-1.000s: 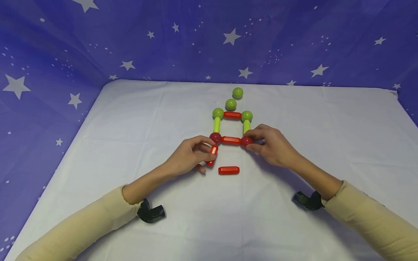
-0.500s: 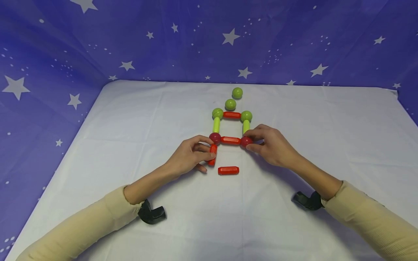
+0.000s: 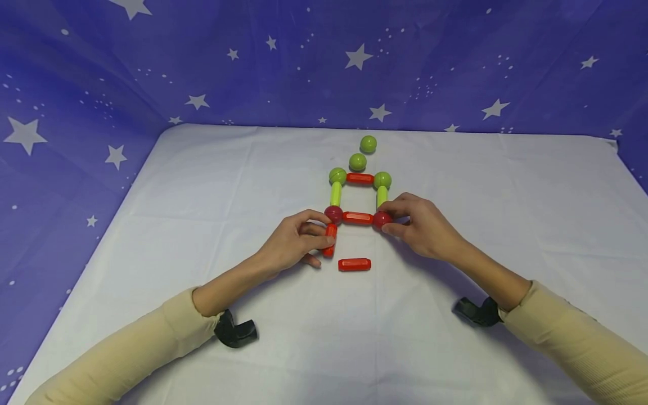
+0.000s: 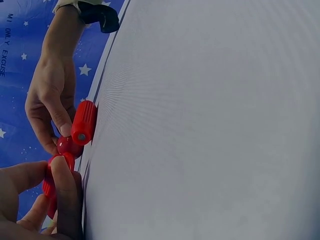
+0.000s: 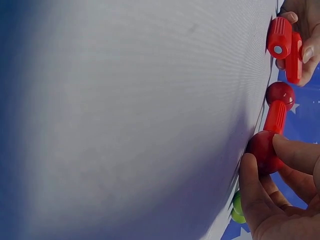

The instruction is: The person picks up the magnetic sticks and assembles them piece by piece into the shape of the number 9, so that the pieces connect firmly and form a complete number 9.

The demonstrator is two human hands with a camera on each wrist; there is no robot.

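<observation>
A square of rods and balls lies on the table, with two green balls at its far corners and two red balls at its near ones. My left hand (image 3: 296, 242) pinches a red rod (image 3: 330, 241) just below the near-left red ball (image 3: 333, 214); whether the two touch I cannot tell. With thumb and fingers my right hand (image 3: 422, 228) grips the near-right red ball (image 5: 263, 151). A red rod (image 3: 358, 217) joins both red balls. Yellow-green rods (image 3: 336, 194) form the sides, and another red rod (image 3: 360, 178) spans the far green balls (image 3: 337, 176).
One loose red rod (image 3: 354, 264) lies nearer me, between the hands. Two loose green balls (image 3: 368, 144) sit beyond the square. White cloth (image 3: 314, 337) covers the table, and a blue starry curtain (image 3: 304, 62) stands behind it. Black wrist mounts (image 3: 235, 332) protrude below the sleeves.
The red rod in my left hand has turned slightly, its far end shifting toward the near-left red ball. My right hand keeps its grip on the other red ball.
</observation>
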